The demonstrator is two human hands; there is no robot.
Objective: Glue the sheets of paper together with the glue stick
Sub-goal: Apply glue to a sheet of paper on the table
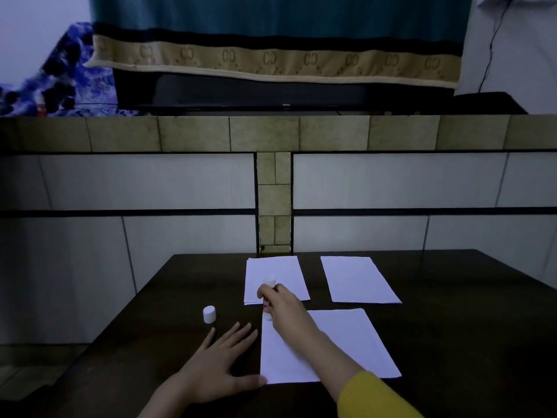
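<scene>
**Currently: glue stick at the near sheet's far-left corner**

Right hand (pixel 278 300): fingers wrapped around the glue stick (pixel 267 301), held roughly upright with its lower end at the far-left corner of the near sheet (pixel 331 348); whether the tip touches paper cannot be told.

Left hand (pixel 221 360): flat on the table (pixel 452 342), fingers straight and spread, thumb touching the sheet's near-left corner.

Risks, as judged: only one corner is pinned, so a long stroke could drag or crease the sheet; running off its left edge would smear glue on the bare table; the low light makes coverage hard to check.

Other items: cap (pixel 209 314), upright, left of the sheets, near the left fingertips, liable to be knocked. Far-left sheets (pixel 280 267), seemingly a stack, toward the table's far edge; far-right sheet (pixel 358 279) beside them, apart. Nothing stands between hand and papers.
</scene>
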